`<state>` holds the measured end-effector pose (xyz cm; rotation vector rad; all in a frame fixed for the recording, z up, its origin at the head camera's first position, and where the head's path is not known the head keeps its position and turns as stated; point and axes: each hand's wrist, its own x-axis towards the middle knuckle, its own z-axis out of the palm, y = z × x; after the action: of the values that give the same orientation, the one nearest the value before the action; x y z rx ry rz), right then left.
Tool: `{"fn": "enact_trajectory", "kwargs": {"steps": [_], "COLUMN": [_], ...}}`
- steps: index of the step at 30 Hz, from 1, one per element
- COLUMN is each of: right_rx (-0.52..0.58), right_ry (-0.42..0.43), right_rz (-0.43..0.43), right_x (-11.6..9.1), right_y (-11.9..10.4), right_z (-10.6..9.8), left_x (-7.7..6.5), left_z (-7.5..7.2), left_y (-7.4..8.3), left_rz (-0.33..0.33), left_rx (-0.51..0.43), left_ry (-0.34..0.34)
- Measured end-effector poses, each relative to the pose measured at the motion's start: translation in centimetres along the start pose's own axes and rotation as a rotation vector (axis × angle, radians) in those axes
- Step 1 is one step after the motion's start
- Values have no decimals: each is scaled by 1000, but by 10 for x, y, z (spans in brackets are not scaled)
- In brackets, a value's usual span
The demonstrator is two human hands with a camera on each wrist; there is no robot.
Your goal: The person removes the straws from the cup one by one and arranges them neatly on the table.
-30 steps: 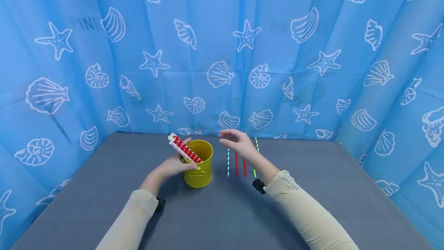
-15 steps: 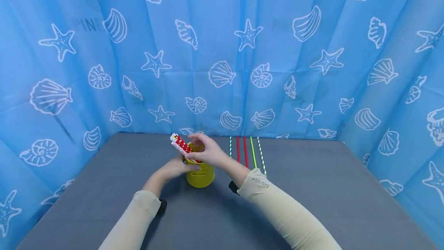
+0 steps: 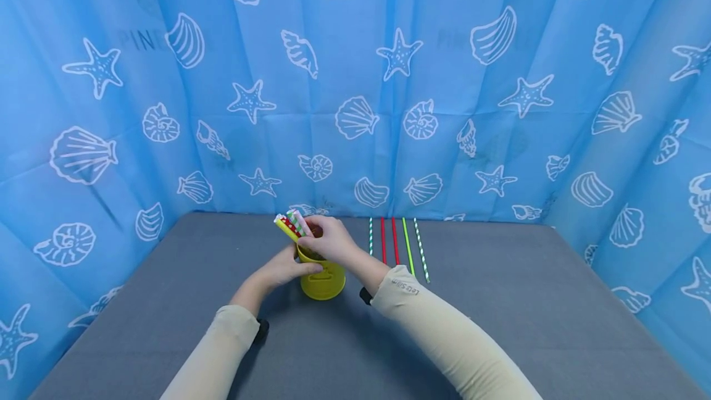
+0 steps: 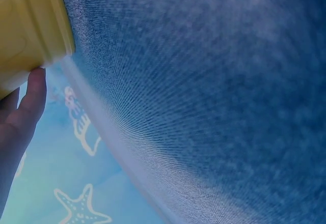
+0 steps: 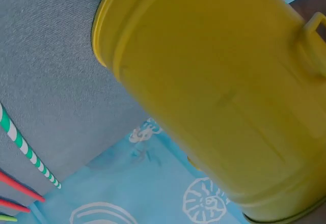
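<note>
A yellow metal bucket [image 3: 323, 283] with small side handles stands on the table. My left hand [image 3: 282, 268] grips it from the left, thumb on the near side below the rim; in the left wrist view its fingers [image 4: 31, 99] lie against the bucket [image 4: 25, 25]. Several paper straws [image 3: 291, 227], yellow, red with white dots, green-striped and pale pink, lean out over the bucket's left rim. My right hand [image 3: 333, 242] pinches the straws between thumb and fingers, just above the rim. Their lower ends are hidden inside. The bucket's wall [image 5: 214, 91] fills much of the right wrist view.
Right of the bucket, straws lie side by side on the grey table [image 3: 500, 313]: a teal-striped straw [image 3: 371, 236], two red straws [image 3: 395, 239], a lime straw [image 3: 408, 245] and a green-striped straw [image 3: 421, 252]. A blue seashell curtain [image 3: 355, 79] hangs behind.
My right hand has moved left from above the table straws to the straws in the bucket. Those straws have spread, showing yellow and green-striped ones. My left hand has stayed on the bucket.
</note>
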<state>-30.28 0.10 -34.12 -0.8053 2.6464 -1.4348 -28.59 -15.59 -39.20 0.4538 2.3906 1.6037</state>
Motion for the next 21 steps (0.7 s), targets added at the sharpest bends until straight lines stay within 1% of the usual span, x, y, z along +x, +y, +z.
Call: {"fn": "enact_trajectory", "kwargs": {"steps": [3,9,11,16,19,21], "right_rx": [13,45,52,56,63,69], "right_ry": [4,38,37,9,-22,-38], "right_rz": [19,26,29,29,8,-13], "right_x": [1,4,4,5,4,4], "right_y": [1,4,5,7,8,9], "right_z": [-2,-6,-7,-7,-6,-5], "left_x": [0,1,1,1,1,2], "left_z": [0,0,0,-1,-1,0], "left_y": [-1,-2,-3,-3,-3,-2], "left_rz": [-18,-34,-37,-37,-36,-47], "left_rx": [8,4,-2,-8,-8,-2], "left_ry": [5,12,9,1,3,7]}}
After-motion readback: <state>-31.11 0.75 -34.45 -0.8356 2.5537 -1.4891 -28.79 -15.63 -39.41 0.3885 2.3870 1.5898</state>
